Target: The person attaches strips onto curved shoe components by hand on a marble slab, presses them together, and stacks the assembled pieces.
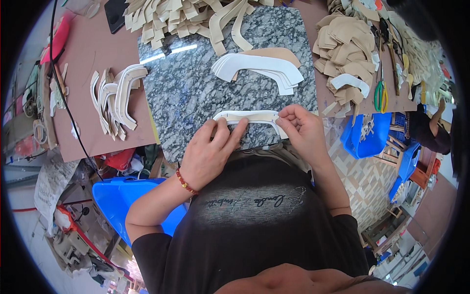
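Observation:
A curved white piece [235,113] with a beige strip [238,118] lying along it rests near the front edge of the stone slab. My left hand [208,147] is open, its spread fingertips pressing on the left and middle of the strip. At the right end, my right hand [302,132] is closed in a pinch on the edge of the strip and white piece. Farther back on the slab lies a fanned stack of white curved pieces [259,66], with a tan piece [281,54] partly under it.
The speckled slab [176,98] sits on a brown table [88,44]. Beige strips [117,98] lie left, a beige pile [166,17] stands at the back, tan pieces [342,49] lie right beside scissors [380,95]. Blue bins [117,188] flank me below; a cable [68,105] hangs left.

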Demonstrator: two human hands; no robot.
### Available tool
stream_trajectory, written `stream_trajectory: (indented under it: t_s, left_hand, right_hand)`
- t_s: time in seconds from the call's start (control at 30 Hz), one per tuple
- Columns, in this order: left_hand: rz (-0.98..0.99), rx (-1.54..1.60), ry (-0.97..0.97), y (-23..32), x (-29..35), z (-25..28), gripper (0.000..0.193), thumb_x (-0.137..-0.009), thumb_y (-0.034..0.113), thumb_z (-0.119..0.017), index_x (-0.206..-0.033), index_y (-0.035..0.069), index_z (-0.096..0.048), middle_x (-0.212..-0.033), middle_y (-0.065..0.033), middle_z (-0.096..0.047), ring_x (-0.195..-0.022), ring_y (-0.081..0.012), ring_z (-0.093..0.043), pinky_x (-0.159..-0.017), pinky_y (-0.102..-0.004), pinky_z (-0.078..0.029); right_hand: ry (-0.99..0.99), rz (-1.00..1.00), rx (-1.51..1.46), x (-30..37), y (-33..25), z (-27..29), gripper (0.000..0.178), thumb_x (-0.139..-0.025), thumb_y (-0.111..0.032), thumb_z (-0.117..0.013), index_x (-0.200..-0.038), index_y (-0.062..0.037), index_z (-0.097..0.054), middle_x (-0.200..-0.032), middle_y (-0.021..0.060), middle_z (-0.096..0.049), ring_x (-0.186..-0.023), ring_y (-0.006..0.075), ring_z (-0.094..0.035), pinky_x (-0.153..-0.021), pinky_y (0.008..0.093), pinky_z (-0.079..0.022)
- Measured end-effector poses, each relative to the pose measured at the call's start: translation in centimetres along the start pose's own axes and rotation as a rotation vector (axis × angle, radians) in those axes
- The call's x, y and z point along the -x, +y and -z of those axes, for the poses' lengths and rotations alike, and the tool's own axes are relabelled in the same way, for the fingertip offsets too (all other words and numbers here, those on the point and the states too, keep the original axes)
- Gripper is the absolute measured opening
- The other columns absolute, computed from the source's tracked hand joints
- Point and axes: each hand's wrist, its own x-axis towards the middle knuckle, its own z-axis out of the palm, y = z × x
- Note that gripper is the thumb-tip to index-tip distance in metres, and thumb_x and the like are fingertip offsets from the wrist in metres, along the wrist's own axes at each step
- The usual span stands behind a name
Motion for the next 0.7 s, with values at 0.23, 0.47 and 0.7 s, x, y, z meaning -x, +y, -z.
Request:
stream_trajectory:
  t_s: [0.23, 0.47, 0.7]
  left_hand:
    - [0.033, -0.012, -0.072, 0.1, -0.7, 0.2, 0.060, -0.092, 0.030, -0.066, -0.145, 0.003, -0.055, -0.110, -0.0100, -0.055, -0.107, -0.0255, -0.055, -0.092, -0.0347, -0.049]
    - [0.011, 0.060, 0.046, 0.6, -1.3, -1.3, 0.062, -0.085, 0.022, -0.074, -0.141, 0.001, -0.058, -0.118, -0.0111, -0.057, -0.110, -0.0284, -0.057, -0.094, -0.0390, -0.052]
    - [0.001, 0.024, -0.053, -0.2, -2.7, -0.6, 0.057, -0.089, 0.021, -0.068, -0.141, 0.000, -0.058, -0.110, -0.0084, -0.055, -0.109, -0.0240, -0.057, -0.093, -0.0345, -0.051]
  right_hand:
    - [-0.021, 0.052, 0.151, -0.8, -1.3, 0.3, 0.012, -0.090, -0.009, -0.074, -0.091, 0.0000, -0.066, -0.079, 0.0135, -0.070, -0.067, 0.0253, -0.070, -0.063, 0.0350, -0.054]
    - [-0.025, 0.233, 0.388, -1.9, -0.9, 0.7, 0.022, -0.090, -0.019, -0.075, -0.088, -0.0021, -0.060, -0.075, 0.0133, -0.068, -0.068, 0.0323, -0.069, -0.061, 0.0430, -0.052]
    - [-0.092, 0.286, 0.691, -0.9, 0.4, 3.6, 0.035, -0.086, -0.032, -0.078, -0.082, -0.0052, -0.056, -0.069, 0.0122, -0.064, -0.065, 0.0336, -0.066, -0.057, 0.0452, -0.047]
